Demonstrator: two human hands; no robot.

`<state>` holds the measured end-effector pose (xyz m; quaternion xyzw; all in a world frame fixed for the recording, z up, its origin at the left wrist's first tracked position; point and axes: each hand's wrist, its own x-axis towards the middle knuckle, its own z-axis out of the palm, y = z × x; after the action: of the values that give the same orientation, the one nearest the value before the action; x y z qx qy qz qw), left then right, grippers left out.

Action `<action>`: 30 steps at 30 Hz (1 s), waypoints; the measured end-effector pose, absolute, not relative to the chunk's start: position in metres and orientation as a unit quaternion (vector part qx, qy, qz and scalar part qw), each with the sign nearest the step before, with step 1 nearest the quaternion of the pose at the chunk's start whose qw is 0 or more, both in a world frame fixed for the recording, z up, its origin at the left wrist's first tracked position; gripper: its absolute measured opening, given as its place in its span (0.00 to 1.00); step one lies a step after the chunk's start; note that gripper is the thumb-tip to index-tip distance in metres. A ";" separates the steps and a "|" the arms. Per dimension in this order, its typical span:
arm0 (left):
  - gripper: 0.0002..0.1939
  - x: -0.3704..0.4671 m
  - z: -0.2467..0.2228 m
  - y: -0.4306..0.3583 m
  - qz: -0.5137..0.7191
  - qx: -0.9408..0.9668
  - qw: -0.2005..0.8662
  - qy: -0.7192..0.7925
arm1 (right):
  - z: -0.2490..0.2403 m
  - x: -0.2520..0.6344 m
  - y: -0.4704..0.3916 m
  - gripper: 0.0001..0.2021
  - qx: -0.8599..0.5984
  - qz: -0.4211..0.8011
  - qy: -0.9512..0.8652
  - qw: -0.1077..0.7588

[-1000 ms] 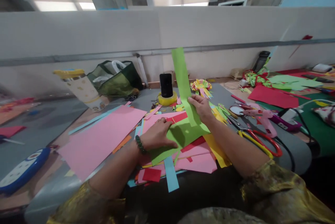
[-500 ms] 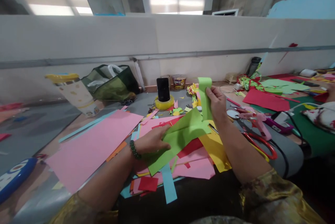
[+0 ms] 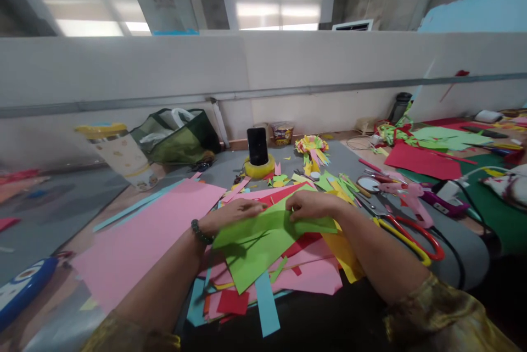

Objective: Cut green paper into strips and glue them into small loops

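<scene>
A bright green paper sheet [image 3: 247,264] lies at a slant on a stack of coloured paper in front of me, with a long green paper strip [image 3: 251,234] across its upper part. My left hand [image 3: 234,214], with a dark bead bracelet, rests along the upper left edge, fingers stretched out over the paper. Curled down at the upper right, my right hand [image 3: 313,205] pinches the green strip; its fingertips partly hide the paper. Beneath are pink paper [image 3: 317,272], red paper [image 3: 233,302], a blue strip [image 3: 267,308] and yellow paper [image 3: 346,256].
A large pink sheet [image 3: 152,236] lies left. Behind stand a phone [image 3: 257,146] on a yellow tape roll [image 3: 260,168] and a paper flower [image 3: 312,149]. Red-and-yellow-handled scissors [image 3: 415,236] and a pink glue gun [image 3: 407,195] lie right. A tumbler [image 3: 119,154] stands left.
My right hand has come down and left, bringing the raised green strip onto the green sheet. My left hand has shifted slightly up and left. The paper flower behind is now uncovered.
</scene>
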<state>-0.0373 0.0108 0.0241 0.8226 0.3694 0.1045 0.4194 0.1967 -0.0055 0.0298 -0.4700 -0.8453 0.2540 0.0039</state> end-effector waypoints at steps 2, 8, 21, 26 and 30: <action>0.33 -0.037 0.025 0.006 0.081 0.842 0.387 0.367 | 0.031 0.194 -0.010 0.07 -0.487 0.231 -0.842 0.003; 0.36 -0.039 0.018 0.006 0.060 0.858 0.373 0.348 | 0.052 0.195 -0.004 0.14 -0.523 0.132 -0.841 -0.033; 0.35 -0.035 0.018 0.002 0.055 0.863 0.376 0.333 | 0.024 0.184 0.085 0.17 -0.592 0.039 -0.803 -0.052; 0.37 -0.037 0.018 0.003 0.025 0.875 0.348 0.335 | 0.025 0.205 0.104 0.15 -0.649 0.087 -0.755 0.004; 0.38 -0.035 0.023 0.001 -0.006 0.877 0.336 0.344 | 0.026 0.224 0.114 0.17 -0.650 0.195 -0.734 0.033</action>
<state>-0.0349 0.0011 0.0230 0.8769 0.3441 -0.0060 0.3356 0.2241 0.1137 0.0263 -0.6501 -0.7337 0.1948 0.0332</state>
